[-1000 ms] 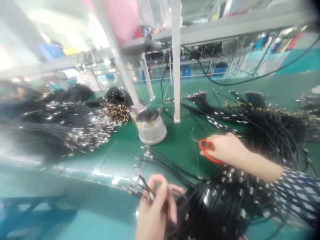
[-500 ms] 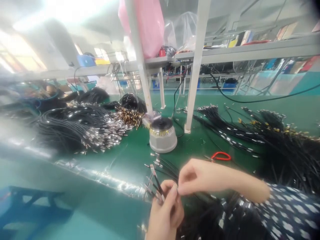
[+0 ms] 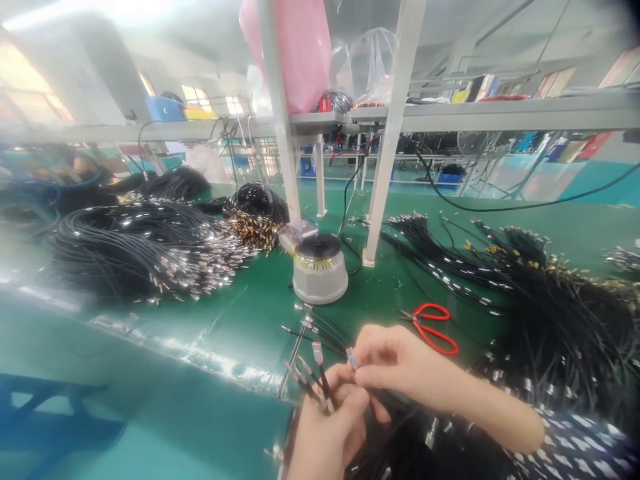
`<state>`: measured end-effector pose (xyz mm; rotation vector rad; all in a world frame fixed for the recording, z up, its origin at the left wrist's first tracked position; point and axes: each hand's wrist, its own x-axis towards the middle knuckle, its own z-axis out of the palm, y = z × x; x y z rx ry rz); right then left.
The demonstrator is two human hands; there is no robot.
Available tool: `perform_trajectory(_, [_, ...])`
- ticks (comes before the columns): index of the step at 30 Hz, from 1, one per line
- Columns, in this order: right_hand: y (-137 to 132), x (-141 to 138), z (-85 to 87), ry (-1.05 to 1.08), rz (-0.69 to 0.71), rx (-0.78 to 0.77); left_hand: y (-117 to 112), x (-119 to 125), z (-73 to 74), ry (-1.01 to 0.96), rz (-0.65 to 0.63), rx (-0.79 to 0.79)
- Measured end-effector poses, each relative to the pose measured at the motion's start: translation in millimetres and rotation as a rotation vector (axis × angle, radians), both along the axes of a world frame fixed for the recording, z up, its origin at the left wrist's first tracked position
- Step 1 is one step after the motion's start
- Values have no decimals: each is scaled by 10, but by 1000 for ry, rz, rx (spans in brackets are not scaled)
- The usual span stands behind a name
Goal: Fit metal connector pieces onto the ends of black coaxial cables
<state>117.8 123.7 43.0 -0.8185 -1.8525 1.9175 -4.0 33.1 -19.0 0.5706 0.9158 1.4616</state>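
Observation:
My left hand [image 3: 325, 433] is closed round a small bunch of thin black cables [image 3: 313, 380], their stripped metal-tipped ends sticking up and left between its fingers. My right hand [image 3: 395, 363] pinches one cable tip [image 3: 351, 358] just above the left thumb; both hands touch at the bunch. Red-handled scissors [image 3: 434, 325] lie on the green mat [image 3: 260, 293] just beyond my right hand, untouched. More black cable lies under both wrists.
A round white and black device [image 3: 320, 270] stands behind the hands. Large heaps of black cables [image 3: 150, 253] lie at left and at right [image 3: 550, 293]. White frame posts [image 3: 387, 133] rise from the bench, with shelves above. The bench's front edge runs at lower left.
My right hand let go of the red scissors, which now lie on the mat, and came over to the left hand's bunch, where it pinches a cable tip. The view shifted slightly.

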Motion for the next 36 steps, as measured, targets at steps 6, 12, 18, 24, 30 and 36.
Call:
perform_trajectory(6, [148,-101,-11,-9,17,24,37,-50,-56,14,-36,-50])
perform_trajectory(12, [712,-470,31,-44,-416,163,85,-85,-197,-33,-69,-44])
perform_trajectory(18, [1185,-841,-56,-197,-539,139,100,-153,-313,7,-70,-82])
perform_trajectory(24, [1236,-952,-100,-299,-572,304,123,-169,-307,-36,-99,-88])
perform_trajectory(30, [1104,-893,39,-254,-618,592,127,-163,-310,-62,-132,-66])
perform_trajectory(36, [1180,-878,-52,-208,-653,486,128,-158,-314,-81,-132,-52])
